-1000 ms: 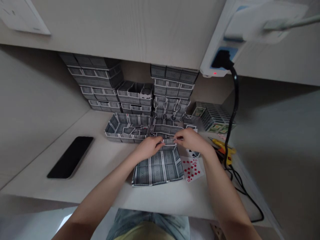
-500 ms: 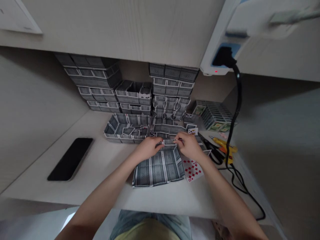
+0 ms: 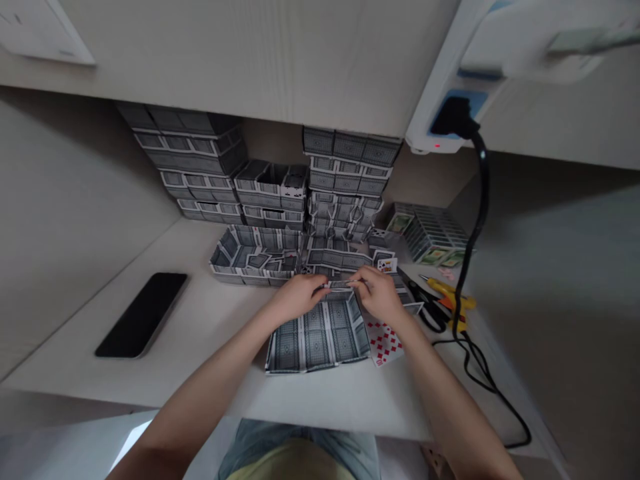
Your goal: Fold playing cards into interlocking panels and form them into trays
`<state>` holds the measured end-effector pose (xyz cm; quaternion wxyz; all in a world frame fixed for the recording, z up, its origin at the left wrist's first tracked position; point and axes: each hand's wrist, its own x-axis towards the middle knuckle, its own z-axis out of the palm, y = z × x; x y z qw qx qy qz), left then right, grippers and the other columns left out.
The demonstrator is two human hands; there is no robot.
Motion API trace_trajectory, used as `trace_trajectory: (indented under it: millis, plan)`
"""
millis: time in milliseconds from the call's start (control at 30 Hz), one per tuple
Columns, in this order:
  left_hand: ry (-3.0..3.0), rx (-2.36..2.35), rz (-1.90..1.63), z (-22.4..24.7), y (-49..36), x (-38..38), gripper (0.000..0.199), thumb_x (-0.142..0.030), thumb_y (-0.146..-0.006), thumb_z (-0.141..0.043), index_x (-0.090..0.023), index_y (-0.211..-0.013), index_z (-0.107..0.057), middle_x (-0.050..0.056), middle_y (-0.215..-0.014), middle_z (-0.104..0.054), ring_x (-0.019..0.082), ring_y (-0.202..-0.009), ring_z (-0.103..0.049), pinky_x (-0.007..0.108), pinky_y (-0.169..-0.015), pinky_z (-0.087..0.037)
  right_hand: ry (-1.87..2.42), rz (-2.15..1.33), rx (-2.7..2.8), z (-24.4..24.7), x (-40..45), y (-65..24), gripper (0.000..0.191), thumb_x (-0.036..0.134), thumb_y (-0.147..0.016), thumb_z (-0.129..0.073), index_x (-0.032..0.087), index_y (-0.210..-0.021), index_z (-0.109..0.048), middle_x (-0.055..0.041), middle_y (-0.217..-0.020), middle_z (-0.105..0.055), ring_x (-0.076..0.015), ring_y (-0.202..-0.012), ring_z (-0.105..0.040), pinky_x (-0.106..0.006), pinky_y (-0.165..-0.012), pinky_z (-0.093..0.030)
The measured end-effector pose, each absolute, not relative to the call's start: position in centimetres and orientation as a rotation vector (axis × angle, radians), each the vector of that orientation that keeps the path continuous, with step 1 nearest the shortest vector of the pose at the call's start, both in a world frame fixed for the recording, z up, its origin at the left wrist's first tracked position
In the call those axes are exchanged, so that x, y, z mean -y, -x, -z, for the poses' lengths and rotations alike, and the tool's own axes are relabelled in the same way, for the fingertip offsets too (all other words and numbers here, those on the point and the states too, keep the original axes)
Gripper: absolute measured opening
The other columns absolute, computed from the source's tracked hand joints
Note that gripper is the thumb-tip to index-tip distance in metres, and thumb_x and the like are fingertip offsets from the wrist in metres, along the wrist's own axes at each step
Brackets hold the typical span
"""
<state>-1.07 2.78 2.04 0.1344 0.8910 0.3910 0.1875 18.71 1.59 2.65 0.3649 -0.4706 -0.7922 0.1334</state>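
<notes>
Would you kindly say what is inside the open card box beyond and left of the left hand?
Several loose cards lie inside the open card box; anything beneath them or behind its near wall is covered.

The single view looks from the person's head, forward and steeply down over the box [image 3: 315, 337] and surface [image 3: 210, 320], close enough that both arms [image 3: 220, 373] enter from the bottom edge. The power strip [image 3: 424, 127] looms large at upper right.
</notes>
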Motion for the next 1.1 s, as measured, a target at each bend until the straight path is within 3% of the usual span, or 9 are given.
trace_trajectory:
  millis: [733, 900, 1100]
  plan:
    - [-2.582, -1.152, -0.535, -1.8, 1.1, -2.8, 0.016, -0.028, -0.083, -0.04, -0.018, -0.082, -0.052, 0.002, -0.075, -0.06, 0.015, -0.071, -0.058, 0.024, -0.064, -0.042, 1.192, -0.337, 2.048, -2.0, -1.8, -19.1, 0.009, 0.015, -0.075, -0.052, 0.019, -0.069, -0.058, -0.001, -0.07, -0.06, -0.0146, -0.069, -0.056, -0.024, -0.064, -0.041]
    - [-2.486, -1.098, -0.651, -2.0, 1.2, -2.6, 0.019, -0.025, -0.082, -0.042, -0.019, -0.098, -0.052, 0.002, -0.092, -0.063, 0.016, -0.083, -0.059, 0.026, -0.073, -0.045, 1.177, -0.3, 2.131, -2.0, -1.7, -19.2, 0.018, 0.012, -0.077, -0.048, 0.02, -0.082, -0.062, -0.0027, -0.075, -0.06, -0.0152, -0.074, -0.055, -0.025, -0.066, -0.042]
    - [-2.374, -0.901, -0.828, -3.1, 1.3, -2.0, 0.038, -0.017, -0.084, -0.036, -0.027, -0.121, -0.041, -0.002, -0.119, -0.053, 0.011, -0.105, -0.05, 0.026, -0.09, -0.04, 1.159, -0.224, 2.201, -2.0, -1.6, -19.1, 0.029, 0.004, -0.074, -0.043, 0.02, -0.088, -0.063, -0.0031, -0.075, -0.059, -0.0156, -0.076, -0.054, -0.026, -0.067, -0.043]
